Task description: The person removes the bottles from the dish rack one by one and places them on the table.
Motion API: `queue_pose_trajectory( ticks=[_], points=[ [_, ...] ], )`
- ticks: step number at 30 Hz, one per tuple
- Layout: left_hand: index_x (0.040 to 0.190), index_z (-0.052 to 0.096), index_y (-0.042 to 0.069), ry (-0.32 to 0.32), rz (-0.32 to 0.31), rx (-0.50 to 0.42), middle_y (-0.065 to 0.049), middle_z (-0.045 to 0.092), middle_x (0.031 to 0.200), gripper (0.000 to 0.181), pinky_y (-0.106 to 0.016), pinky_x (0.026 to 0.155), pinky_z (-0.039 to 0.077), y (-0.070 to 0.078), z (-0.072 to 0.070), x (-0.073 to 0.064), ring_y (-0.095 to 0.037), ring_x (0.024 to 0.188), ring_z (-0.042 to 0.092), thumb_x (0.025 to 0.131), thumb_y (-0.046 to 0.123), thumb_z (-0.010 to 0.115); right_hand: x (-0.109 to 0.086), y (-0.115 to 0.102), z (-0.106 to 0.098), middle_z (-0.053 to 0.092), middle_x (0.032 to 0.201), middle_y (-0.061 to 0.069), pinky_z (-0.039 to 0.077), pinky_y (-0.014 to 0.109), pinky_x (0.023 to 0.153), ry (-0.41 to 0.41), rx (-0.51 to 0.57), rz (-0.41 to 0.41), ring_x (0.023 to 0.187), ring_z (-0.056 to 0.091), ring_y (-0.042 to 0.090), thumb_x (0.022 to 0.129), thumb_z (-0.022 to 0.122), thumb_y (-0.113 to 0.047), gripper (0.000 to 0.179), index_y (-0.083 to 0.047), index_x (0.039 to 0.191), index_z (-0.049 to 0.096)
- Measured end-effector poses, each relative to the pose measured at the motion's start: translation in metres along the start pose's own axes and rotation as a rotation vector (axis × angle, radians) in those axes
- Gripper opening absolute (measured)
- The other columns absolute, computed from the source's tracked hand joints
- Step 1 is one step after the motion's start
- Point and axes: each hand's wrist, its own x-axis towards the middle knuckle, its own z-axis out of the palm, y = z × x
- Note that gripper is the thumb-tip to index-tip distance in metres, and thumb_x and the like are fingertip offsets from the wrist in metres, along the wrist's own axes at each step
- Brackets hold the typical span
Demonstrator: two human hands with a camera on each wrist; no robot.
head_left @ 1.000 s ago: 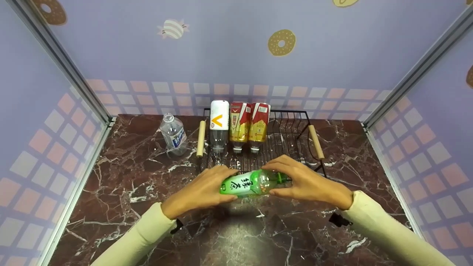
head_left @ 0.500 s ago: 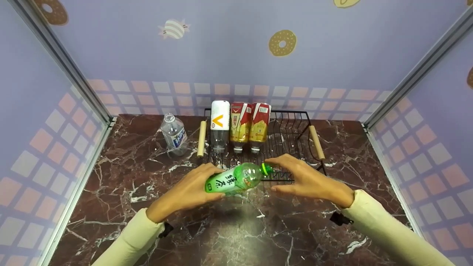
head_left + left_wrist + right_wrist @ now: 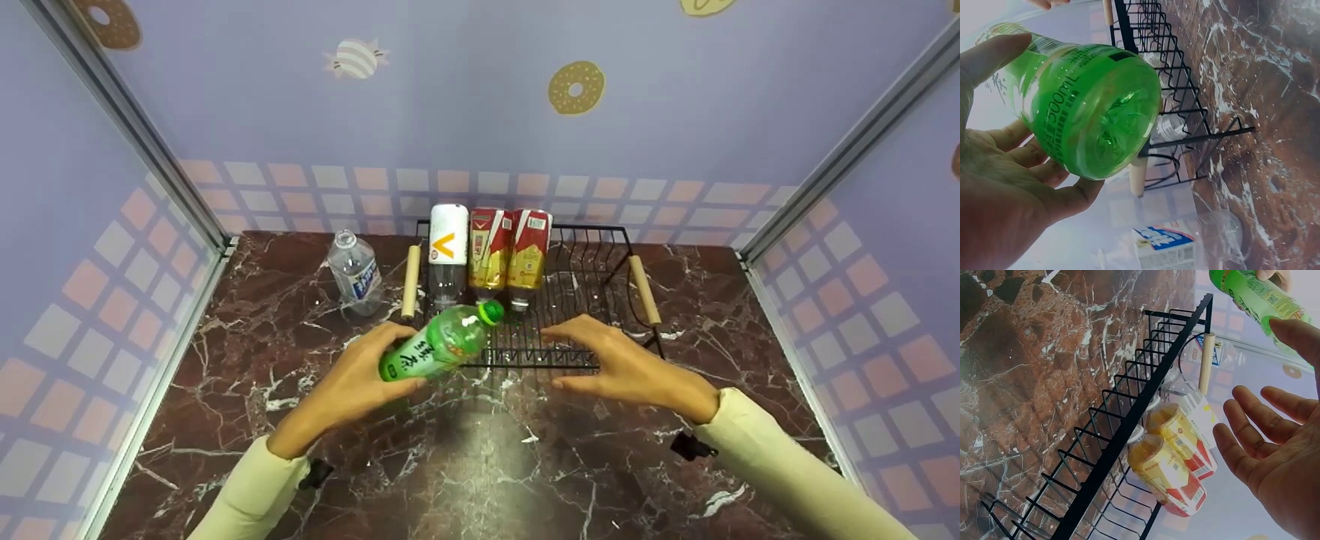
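Observation:
My left hand (image 3: pixel 356 379) grips a green tea bottle (image 3: pixel 435 346) round its base end, thumb on one side and fingers on the other. The bottle tilts, its green cap toward the back right, above the front left of the black wire basket (image 3: pixel 570 360). In the left wrist view the bottle's green base (image 3: pixel 1112 124) faces the camera, marked 500mL. To the right, my right hand (image 3: pixel 622 367) hovers near the basket's front edge, fingers spread and holding nothing; the right wrist view shows its open palm (image 3: pixel 1286 467).
Inside the basket lie a white-labelled bottle (image 3: pixel 448 240) and two red-and-yellow bottles (image 3: pixel 489 247), caps toward me. Wooden handles (image 3: pixel 643 289) flank the basket. A clear bottle (image 3: pixel 355 274) stands left of it on the marble-patterned table (image 3: pixel 480 480). Patterned walls (image 3: pixel 465 112) enclose the back and sides.
The green tea bottle has moved left with my left hand and turned, its cap swinging toward the back, away from my right hand. My right hand has hardly moved.

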Motion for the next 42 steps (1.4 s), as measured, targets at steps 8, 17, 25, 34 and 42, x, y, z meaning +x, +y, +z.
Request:
queue_pose_trajectory(
  ticks=[8, 17, 25, 34, 42],
  points=[
    [0.137, 0.066, 0.001, 0.098, -0.090, -0.121, -0.015, 0.071, 0.126, 0.059, -0.039, 0.091, 0.062, -0.016, -0.010, -0.014, -0.029, 0.108, 0.069, 0.085, 0.006, 0.093, -0.001, 0.003, 0.001, 0.068, 0.145, 0.014, 0.053, 0.054, 0.117, -0.007, 0.001, 0.016, 0.135, 0.064, 0.033, 0.092, 0.090, -0.017, 0.069, 0.001, 0.151, 0.060],
    [0.141, 0.063, -0.002, 0.228, -0.128, -0.205, -0.020, 0.070, 0.135, 0.061, -0.052, 0.105, 0.061, -0.036, -0.014, -0.020, -0.040, 0.124, 0.069, 0.087, 0.003, 0.093, -0.001, 0.005, 0.002, 0.069, 0.144, 0.014, 0.054, 0.053, 0.117, -0.013, -0.013, 0.020, 0.134, 0.064, 0.032, 0.093, 0.090, -0.020, 0.067, 0.001, 0.149, 0.062],
    [0.145, 0.056, -0.007, 0.316, -0.165, -0.282, -0.025, 0.064, 0.141, 0.065, -0.053, 0.114, 0.055, -0.051, -0.015, -0.023, -0.044, 0.131, 0.066, 0.089, -0.006, 0.088, -0.001, 0.008, 0.004, 0.069, 0.143, 0.013, 0.053, 0.055, 0.116, -0.003, 0.002, 0.023, 0.134, 0.064, 0.032, 0.093, 0.089, -0.020, 0.065, 0.002, 0.148, 0.063],
    [0.150, 0.053, -0.008, 0.341, -0.220, -0.267, -0.027, 0.059, 0.147, 0.068, -0.056, 0.118, 0.051, -0.065, -0.015, -0.027, -0.048, 0.138, 0.060, 0.091, -0.003, 0.087, -0.001, 0.013, 0.006, 0.070, 0.141, 0.014, 0.055, 0.054, 0.114, 0.024, 0.033, 0.027, 0.131, 0.066, 0.031, 0.094, 0.089, -0.019, 0.063, 0.000, 0.148, 0.063],
    [0.144, 0.058, -0.007, 0.405, -0.232, -0.244, -0.024, 0.062, 0.141, 0.061, -0.049, 0.115, 0.055, -0.082, -0.016, -0.028, -0.045, 0.136, 0.063, 0.091, -0.004, 0.087, -0.001, 0.022, 0.009, 0.072, 0.138, 0.014, 0.056, 0.057, 0.112, 0.089, 0.040, 0.046, 0.127, 0.069, 0.035, 0.091, 0.090, -0.012, 0.060, 0.002, 0.144, 0.065]
  ],
)
